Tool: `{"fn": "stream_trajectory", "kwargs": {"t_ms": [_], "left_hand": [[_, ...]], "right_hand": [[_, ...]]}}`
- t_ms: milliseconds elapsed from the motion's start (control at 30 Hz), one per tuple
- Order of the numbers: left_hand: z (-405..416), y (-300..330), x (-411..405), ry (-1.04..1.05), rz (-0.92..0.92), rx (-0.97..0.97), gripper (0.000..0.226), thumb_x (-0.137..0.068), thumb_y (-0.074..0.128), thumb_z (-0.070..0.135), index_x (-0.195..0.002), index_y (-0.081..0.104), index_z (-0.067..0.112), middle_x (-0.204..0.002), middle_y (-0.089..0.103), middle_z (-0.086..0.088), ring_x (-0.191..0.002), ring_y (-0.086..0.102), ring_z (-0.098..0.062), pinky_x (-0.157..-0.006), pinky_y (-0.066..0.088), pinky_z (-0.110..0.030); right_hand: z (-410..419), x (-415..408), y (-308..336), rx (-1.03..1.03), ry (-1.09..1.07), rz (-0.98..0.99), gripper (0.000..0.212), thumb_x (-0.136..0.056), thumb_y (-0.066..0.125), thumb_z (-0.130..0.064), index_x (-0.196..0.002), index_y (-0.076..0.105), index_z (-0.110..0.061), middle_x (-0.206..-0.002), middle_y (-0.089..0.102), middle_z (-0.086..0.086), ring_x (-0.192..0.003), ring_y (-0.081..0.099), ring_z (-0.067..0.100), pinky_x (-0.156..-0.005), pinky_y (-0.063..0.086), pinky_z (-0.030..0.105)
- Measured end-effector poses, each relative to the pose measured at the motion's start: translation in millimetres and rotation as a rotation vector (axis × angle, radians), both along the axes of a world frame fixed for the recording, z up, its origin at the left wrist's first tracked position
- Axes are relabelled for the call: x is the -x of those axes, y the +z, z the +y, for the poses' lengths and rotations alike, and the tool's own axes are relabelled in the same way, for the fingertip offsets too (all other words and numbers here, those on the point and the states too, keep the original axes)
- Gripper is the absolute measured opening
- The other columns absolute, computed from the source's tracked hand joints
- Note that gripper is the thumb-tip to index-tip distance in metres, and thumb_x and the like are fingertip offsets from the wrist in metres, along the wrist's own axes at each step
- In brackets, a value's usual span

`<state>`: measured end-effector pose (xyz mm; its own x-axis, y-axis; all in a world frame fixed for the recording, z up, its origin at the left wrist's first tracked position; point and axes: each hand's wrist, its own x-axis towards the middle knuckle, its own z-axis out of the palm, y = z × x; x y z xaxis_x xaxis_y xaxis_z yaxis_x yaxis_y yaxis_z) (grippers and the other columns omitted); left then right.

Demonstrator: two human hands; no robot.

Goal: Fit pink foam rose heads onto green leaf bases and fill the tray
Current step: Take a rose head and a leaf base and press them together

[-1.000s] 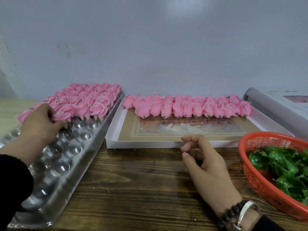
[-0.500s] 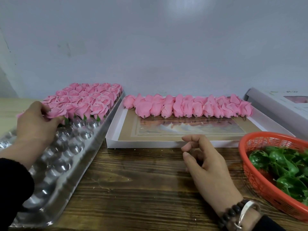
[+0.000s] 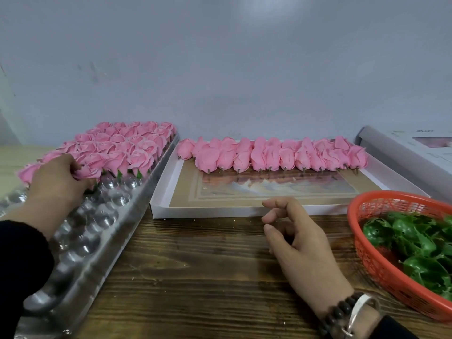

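A clear plastic tray [image 3: 80, 243] with round cups lies at the left, its far half packed with finished pink roses [image 3: 127, 148] on green bases. My left hand [image 3: 57, 182] sits at the front row and holds a pink rose [image 3: 88, 172] down in a cup. My right hand [image 3: 296, 243] hovers over the wooden table with loosely curled fingers, holding nothing. A row of loose pink rose heads [image 3: 271, 155] lies along the far side of a shallow white box [image 3: 220, 211]. Green leaf bases [image 3: 415, 245] fill an orange basket [image 3: 376, 260] at the right.
A white box lid or carton [image 3: 411, 152] lies at the far right against the grey wall. Bare wooden table [image 3: 195, 277] shows between the tray and the basket.
My left hand has shifted slightly right along the front row with the rose. The right hand has barely moved.
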<state>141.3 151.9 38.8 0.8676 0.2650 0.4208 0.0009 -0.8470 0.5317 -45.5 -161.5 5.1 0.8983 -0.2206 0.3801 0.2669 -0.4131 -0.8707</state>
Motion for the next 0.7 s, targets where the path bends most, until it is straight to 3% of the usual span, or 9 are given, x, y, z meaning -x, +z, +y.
{"fn": "stream_trajectory", "kwargs": {"t_ms": [200,300,400,500,633,700], "left_hand": [[0.2,-6.3,2.4,-0.006,-0.042,-0.016,0.025,-0.075,0.071,0.0,-0.081,0.048,0.005,-0.077,0.052,-0.02,-0.081,0.054,-0.039,-0.075,0.044,-0.048],[0.4,-3.9,4.7,0.014,-0.045,-0.104,0.022,-0.073,0.073,0.003,-0.085,0.056,-0.003,-0.085,0.058,-0.029,-0.085,0.054,-0.041,-0.077,0.045,-0.048],[4.2,-1.4,5.6,0.052,0.001,-0.138,0.035,-0.072,0.075,0.01,-0.099,0.059,-0.006,-0.101,0.055,-0.034,-0.097,0.052,-0.044,-0.087,0.046,-0.051],[6.6,3.4,9.3,0.047,0.053,-0.052,0.052,-0.073,0.074,0.013,-0.118,0.051,0.002,-0.118,0.05,-0.034,-0.107,0.049,-0.048,-0.091,0.045,-0.057],[-16.9,26.9,24.8,-0.03,-0.249,-0.045,0.038,-0.077,0.056,0.026,-0.108,0.045,0.008,-0.116,0.047,-0.03,-0.107,0.047,-0.045,-0.091,0.042,-0.056],[-42.9,41.8,32.4,-0.098,-0.379,-0.056,0.025,-0.081,0.058,0.016,-0.1,0.048,0.004,-0.109,0.047,-0.03,-0.098,0.05,-0.042,-0.087,0.044,-0.051]], "right_hand": [[-0.5,-0.5,-0.2,-0.005,-0.01,0.023,0.032,-0.084,0.056,-0.004,-0.097,0.055,-0.034,-0.084,0.056,-0.011,-0.06,0.05,0.005,-0.06,0.039,0.013],[-0.4,-0.1,1.2,-0.019,-0.01,0.032,0.033,-0.084,0.056,-0.004,-0.095,0.055,-0.035,-0.084,0.056,-0.011,-0.061,0.051,0.005,-0.061,0.041,0.015],[0.1,0.2,3.3,-0.021,-0.015,0.037,0.032,-0.084,0.056,-0.004,-0.095,0.055,-0.034,-0.084,0.056,-0.01,-0.061,0.051,0.005,-0.062,0.043,0.016],[0.0,0.6,5.0,-0.008,-0.01,0.042,0.03,-0.085,0.056,-0.004,-0.096,0.055,-0.032,-0.084,0.056,-0.009,-0.062,0.051,0.004,-0.062,0.043,0.015],[-0.4,-1.3,5.9,-0.006,-0.009,0.037,0.031,-0.084,0.056,-0.003,-0.098,0.055,-0.031,-0.085,0.056,-0.006,-0.06,0.049,0.002,-0.061,0.039,0.013],[-0.8,-3.7,6.3,-0.011,-0.014,0.026,0.032,-0.084,0.055,-0.001,-0.099,0.055,-0.029,-0.085,0.057,-0.005,-0.059,0.048,0.001,-0.059,0.037,0.011]]}}
